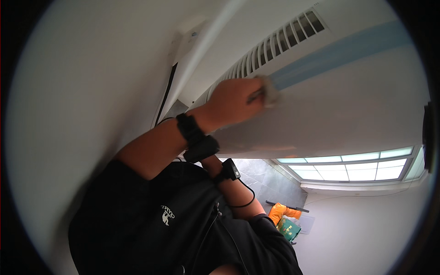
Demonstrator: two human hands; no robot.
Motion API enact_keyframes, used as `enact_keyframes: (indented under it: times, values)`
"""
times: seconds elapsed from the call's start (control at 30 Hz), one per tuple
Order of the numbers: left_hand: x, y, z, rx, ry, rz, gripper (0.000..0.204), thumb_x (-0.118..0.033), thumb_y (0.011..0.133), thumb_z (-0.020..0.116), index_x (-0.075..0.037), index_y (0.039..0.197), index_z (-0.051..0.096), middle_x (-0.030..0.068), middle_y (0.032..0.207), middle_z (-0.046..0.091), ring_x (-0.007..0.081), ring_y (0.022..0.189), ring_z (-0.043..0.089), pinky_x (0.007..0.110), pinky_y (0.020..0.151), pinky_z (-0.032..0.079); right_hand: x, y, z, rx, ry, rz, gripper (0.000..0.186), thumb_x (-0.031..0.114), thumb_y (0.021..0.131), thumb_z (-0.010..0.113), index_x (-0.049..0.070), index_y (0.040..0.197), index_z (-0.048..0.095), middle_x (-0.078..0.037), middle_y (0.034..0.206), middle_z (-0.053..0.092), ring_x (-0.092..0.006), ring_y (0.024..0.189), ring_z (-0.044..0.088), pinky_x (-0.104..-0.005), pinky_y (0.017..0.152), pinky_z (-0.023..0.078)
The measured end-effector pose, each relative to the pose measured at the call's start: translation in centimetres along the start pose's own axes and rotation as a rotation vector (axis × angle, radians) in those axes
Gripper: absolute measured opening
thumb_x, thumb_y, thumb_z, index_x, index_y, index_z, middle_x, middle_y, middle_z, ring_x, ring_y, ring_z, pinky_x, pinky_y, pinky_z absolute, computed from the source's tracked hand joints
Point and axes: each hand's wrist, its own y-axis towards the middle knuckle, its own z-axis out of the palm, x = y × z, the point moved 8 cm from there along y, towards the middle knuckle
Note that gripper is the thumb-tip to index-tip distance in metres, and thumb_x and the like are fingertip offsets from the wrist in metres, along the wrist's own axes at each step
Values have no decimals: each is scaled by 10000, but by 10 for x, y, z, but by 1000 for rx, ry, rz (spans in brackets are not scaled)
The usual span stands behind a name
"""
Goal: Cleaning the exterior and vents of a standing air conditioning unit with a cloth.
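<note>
Pale cloth (272, 95) (too blurry for me to swear to the weave) is bunched in your left hand (240, 98), fingers curled tight around it, up at the lower edge of the blue strip (337, 55) on that white casing (330, 110). Contact looks likely, can't confirm it though. Your right hand (211, 165) is mostly hidden behind your other wrist, so no clue what it's doing.

What I'd watch: the slatted vent (278, 42) is just above your fist, and a loose cloth corner could snag if you drift up. The cable (253, 197) looping off your right wrist tracker (230, 169) might catch too, with your arms this close together.

Material-wise, the casing looks smooth, gently curved and slightly glossy, probably plastic, so grit in the cloth could scratch it. Vent ribs are thin and bowed. Farther out: grey veined floor tile (259, 176), paned window (357, 167), crumpled orange bag (277, 213).
</note>
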Motion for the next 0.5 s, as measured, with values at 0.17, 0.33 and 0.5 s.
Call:
enact_keyframes:
  times: [0.17,0.33,0.5]
  values:
    - [16,-18,5,-19,-7,48,157,-219,824,669,-79,858,607,144,732,605,373,704,612,445,594,471,-99,-61,62,191,622,601,380,291,899,637,38,1182,654,-39,1060,687,-135,935,630,-303,791,508]
    - [-23,16,-15,-35,56,154,149,-215,831,662,-76,840,609,145,721,597,373,684,600,446,582,460,-86,-52,56,211,703,796,413,335,898,630,64,1210,642,-40,1072,685,-142,930,631,-305,768,512]
    - [-57,46,-18,-37,55,196,138,-209,832,653,-75,852,628,130,674,589,358,630,593,425,560,452,-139,-70,92,235,505,690,434,329,900,598,50,1232,615,-75,1088,677,-172,916,642,-313,749,513]
